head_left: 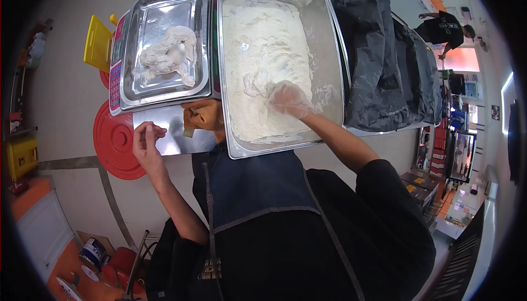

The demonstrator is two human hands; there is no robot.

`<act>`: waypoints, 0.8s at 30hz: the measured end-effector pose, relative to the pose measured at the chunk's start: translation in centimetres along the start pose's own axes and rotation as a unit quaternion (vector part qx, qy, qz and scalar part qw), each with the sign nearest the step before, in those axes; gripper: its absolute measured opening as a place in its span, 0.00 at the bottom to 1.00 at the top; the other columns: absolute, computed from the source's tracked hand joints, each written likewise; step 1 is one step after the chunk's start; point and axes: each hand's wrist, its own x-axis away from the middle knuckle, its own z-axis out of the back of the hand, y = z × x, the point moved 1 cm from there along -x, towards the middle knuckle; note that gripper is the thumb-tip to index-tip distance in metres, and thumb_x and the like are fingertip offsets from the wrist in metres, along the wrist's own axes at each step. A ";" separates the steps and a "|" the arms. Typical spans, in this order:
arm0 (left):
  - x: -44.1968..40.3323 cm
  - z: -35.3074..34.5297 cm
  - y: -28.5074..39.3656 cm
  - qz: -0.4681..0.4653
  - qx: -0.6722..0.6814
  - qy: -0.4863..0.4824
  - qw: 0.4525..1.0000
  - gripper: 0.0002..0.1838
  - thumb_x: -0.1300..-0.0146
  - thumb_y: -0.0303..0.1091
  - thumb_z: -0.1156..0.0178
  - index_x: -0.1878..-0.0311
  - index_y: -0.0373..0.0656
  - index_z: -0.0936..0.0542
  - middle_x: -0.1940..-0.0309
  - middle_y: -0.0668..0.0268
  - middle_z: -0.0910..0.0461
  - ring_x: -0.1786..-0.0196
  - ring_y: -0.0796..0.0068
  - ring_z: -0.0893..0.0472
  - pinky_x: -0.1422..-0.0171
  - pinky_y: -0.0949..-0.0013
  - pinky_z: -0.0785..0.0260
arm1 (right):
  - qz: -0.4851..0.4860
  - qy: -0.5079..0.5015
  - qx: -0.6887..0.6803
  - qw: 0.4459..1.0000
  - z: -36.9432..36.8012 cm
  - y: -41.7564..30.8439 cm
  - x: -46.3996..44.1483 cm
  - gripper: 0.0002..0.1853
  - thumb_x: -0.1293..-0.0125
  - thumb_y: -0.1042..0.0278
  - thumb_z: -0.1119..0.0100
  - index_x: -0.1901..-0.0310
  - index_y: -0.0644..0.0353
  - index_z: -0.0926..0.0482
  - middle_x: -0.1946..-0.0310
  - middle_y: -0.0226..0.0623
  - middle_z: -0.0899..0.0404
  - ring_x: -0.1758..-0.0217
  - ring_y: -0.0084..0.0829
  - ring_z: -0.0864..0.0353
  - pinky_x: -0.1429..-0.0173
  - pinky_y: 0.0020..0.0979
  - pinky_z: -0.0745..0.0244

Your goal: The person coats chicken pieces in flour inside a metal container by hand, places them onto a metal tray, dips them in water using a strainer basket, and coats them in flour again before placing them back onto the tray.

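A deep metal tray (324, 43) holds a bed of pale flour (263, 32). My right hand (288, 99), in a clear, flour-dusted glove, is down in the flour with its fingers closed on a flour-coated piece (256, 83), which is partly buried. To the left, a smaller metal tray (203, 76) on a scale holds floured pieces (170, 57) that look like raw chicken. My left hand (148, 136) is bare and hovers below that tray, its fingers curled together with nothing visible in them. An orange-brown cloth (204, 115) lies between the two trays, near the front edge.
Black plastic sheeting (373, 54) covers something right of the flour tray. A red round lid (116, 142) is below the scale (115, 76) at left, near a yellow object (97, 40). Another person (442, 29) stands at the far upper right.
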 end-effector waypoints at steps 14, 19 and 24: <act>0.0 0.0 0.5 -0.002 -0.005 -0.004 1.000 0.08 0.33 0.29 0.49 0.59 0.34 0.25 0.71 0.64 0.24 0.67 0.75 0.22 0.60 0.73 0.29 | -0.073 0.095 -0.210 0.970 -0.9 3.1 -5.2 0.09 0.37 0.65 0.53 0.64 0.61 0.25 0.71 0.40 0.25 0.69 0.28 0.24 0.71 0.32 0.29; -0.1 0.5 0.2 -0.004 0.010 0.002 1.000 0.07 0.33 0.29 0.49 0.59 0.34 0.25 0.71 0.64 0.24 0.67 0.75 0.22 0.61 0.74 0.29 | 0.019 0.164 0.229 0.959 -9.8 0.0 -3.3 0.14 0.36 0.58 0.54 0.62 0.60 0.25 0.68 0.42 0.26 0.66 0.33 0.25 0.71 0.33 0.32; -0.2 0.2 -1.1 0.030 0.016 -0.005 0.999 0.08 0.33 0.31 0.48 0.59 0.35 0.25 0.71 0.64 0.23 0.67 0.76 0.22 0.61 0.74 0.30 | 0.108 0.276 0.272 0.916 -7.7 -3.3 -0.8 0.09 0.45 0.74 0.52 0.68 0.71 0.25 0.78 0.43 0.29 0.77 0.34 0.27 0.78 0.30 0.31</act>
